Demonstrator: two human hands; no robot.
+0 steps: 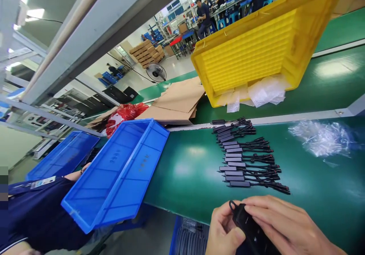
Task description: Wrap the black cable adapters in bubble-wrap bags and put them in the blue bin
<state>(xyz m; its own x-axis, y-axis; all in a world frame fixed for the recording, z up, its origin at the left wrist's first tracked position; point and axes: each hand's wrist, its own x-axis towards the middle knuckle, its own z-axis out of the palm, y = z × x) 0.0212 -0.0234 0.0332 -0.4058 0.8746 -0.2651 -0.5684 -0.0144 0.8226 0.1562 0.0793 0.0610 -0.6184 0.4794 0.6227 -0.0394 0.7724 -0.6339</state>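
Note:
My left hand (224,232) is closed around one end of a slim black electronic device (252,232), its thumb and fingers beside a short black cable loop at the tip. My right hand (288,222) grips the same device from the other side, fingertips pressed on its upper edge. The device is tilted in front of the table's near edge, and its lower end runs out of view. Beyond my hands, several black cabled modules (235,173) lie in a column on the green table (182,171), their leads pointing right.
Clear plastic bags (322,137) lie at right. A yellow bin (251,49) stands tilted behind, with bubble bags (269,91) at its lower edge. Cardboard sheets (179,99) and a blue bin (119,167) are left, beside a co-worker's dark sleeve (42,209). Below is another filled bin (191,238).

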